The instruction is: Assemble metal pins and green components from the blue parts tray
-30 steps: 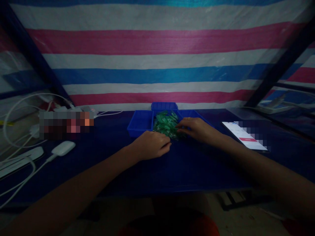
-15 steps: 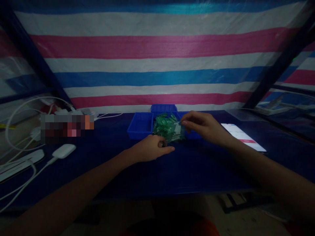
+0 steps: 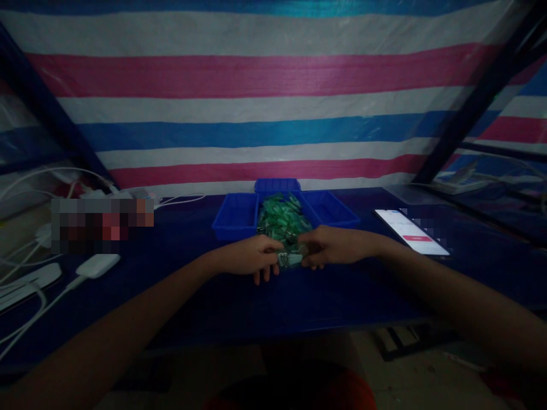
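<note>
While left hand (image 3: 248, 254) and right hand (image 3: 337, 246) pinch a clear packet (image 3: 290, 259) from either side, likely to steady it, it's between the green packet pile (image 3: 280, 216) and front edge of the table (image 3: 299, 307). Blue bins (image 3: 233, 232) flank the pile, presumably for reach.

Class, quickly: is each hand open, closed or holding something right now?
Left hand: closed, holding one side of a packet.
Right hand: closed, holding its other side.

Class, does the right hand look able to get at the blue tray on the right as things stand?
Probably yes: the blue tray is open-topped and lies just beyond the right hand, with nothing visible blocking the way, though a small clear packet seems to occupy its grip.
</note>
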Motion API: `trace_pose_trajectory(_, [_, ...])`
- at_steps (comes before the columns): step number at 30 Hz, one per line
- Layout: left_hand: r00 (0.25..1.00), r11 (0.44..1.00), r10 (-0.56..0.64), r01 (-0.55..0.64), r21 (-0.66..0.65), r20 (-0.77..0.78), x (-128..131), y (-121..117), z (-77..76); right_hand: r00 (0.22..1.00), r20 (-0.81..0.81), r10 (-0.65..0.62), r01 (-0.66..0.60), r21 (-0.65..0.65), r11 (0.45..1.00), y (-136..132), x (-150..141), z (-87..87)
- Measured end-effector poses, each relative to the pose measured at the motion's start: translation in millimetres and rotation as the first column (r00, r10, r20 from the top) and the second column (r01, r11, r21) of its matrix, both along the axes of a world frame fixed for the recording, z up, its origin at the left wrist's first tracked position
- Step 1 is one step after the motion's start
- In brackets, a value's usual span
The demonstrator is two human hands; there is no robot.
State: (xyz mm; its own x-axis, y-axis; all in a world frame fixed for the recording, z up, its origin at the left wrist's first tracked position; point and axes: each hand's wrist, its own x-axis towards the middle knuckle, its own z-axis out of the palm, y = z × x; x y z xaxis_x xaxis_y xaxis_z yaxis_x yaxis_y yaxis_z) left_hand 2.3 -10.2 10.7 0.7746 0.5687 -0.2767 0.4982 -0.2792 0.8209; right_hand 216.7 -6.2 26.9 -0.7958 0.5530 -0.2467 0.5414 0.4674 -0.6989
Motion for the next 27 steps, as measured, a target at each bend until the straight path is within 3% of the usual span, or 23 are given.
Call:
trace_pose_trajectory(7, [0.987,0.988,-0.153,0.152,-0.018,-0.044,-5.0,0.6,6.4,0.999,0.045,-0.006,0.007,-0.006,1.0,0.6,-4.3,-7.4])
trace_pose_trajectory(12, [0.984,0.993,-0.091,0.1,0.057,-0.15,-4.7,0.8,4.8,0.996,0.068,0.056,-0.063,0.116,0.991,-0.8,-4.4,-7.2])
trace_pose_trajectory(17, [0.976,0.988,-0.11,0.128,0.084,-0.19,-3.5,-0.8,5.7,0.998,0.022,0.053,-0.054,0.053,0.997,-2.2,-7.0,-5.7])
trace_pose_trajectory(21, [0.971,0.987,-0.108,0.131,0.098,-0.214,-3.3,-2.8,7.8,0.995,-0.056,0.078,-0.07,0.137,0.988,-3.1,-9.2,-5.4])
trace_pose_trajectory(27, [0.975,0.98,-0.063,0.101,0.169,-0.215,-2.2,-4.6,5.2,0.992,-0.007,0.124,-0.12,0.184,0.976,-1.7,-7.2,-7.2])
